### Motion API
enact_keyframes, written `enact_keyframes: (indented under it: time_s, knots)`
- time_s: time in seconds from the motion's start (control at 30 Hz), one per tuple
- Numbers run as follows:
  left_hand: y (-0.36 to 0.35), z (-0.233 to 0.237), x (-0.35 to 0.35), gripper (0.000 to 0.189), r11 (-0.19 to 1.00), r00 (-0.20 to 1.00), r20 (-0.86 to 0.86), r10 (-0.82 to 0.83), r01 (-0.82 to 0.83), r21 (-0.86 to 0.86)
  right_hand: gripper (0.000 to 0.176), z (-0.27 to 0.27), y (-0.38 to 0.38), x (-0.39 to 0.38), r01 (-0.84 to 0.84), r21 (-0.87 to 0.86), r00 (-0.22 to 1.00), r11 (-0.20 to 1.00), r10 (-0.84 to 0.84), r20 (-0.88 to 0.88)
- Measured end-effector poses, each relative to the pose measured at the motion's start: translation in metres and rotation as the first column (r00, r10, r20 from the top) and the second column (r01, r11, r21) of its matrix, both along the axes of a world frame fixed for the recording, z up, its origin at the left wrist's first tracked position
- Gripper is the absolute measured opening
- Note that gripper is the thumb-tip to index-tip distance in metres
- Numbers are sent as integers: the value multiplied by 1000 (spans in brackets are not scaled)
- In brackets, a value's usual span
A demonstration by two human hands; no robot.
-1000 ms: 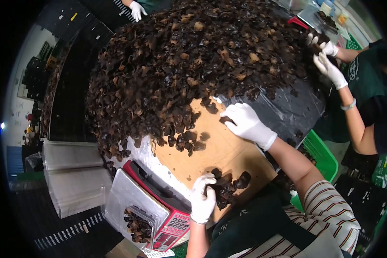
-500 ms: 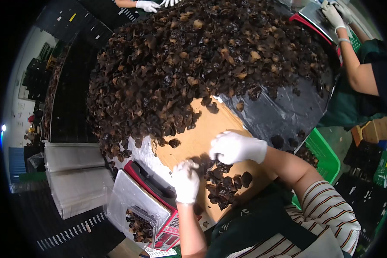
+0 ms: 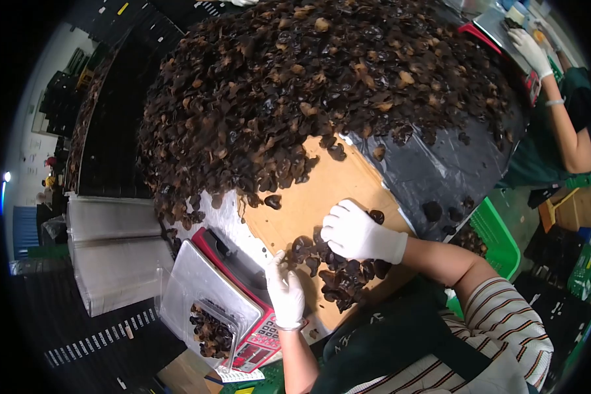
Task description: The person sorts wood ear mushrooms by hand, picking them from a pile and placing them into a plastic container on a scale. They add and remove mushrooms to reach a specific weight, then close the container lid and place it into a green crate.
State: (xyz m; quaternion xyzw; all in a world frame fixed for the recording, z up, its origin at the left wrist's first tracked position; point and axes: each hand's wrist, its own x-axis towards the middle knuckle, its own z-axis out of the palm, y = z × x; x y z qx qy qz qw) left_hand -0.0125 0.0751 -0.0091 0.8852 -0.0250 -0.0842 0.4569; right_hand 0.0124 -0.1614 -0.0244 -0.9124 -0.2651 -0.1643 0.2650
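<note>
My right hand, in a white glove, curls its fingers down over a small pile of dark wood ear mushrooms on the brown cardboard. The pieces directly under its fingertips are partly hidden. My left hand, gloved as well, is raised at the cardboard's left edge, beside the pile. Its fingers are stretched and somewhat apart, with nothing visible in them. Left of it stands a red scale with a metal pan. A clear plastic box holding wood ears rests on the pan.
A large heap of wood ears covers the far side. Black plastic sheeting lies to the right, above a green basket. Clear plastic lids or trays are stacked at left. A co-worker's gloved hand is at another scale.
My left hand has opened and drawn slightly down from the pieces. My right hand has shifted slightly right and down over the pile. The co-worker's hand at the far scale has moved.
</note>
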Motion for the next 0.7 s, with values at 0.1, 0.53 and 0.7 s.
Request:
enact_keyframes:
  time_s: [0.1, 0.53, 0.7]
  knots:
    - [2, -2, -3, 48, 999, 999, -48, 23, -24, -23, 6, -1, -15, 4, -32, 188, 999, 982, 39, -31]
    - [-19, 18, 6, 42, 987, 990, -63, -126, 131, 88, 11, 84, -134, -32, -239, 280, 326, 930, 348, -879]
    - [-16, -2, 5, 44, 990, 990, -47, -129, 132, 51, 17, 82, -123, -49, -208, 171, 818, 963, 267, -509]
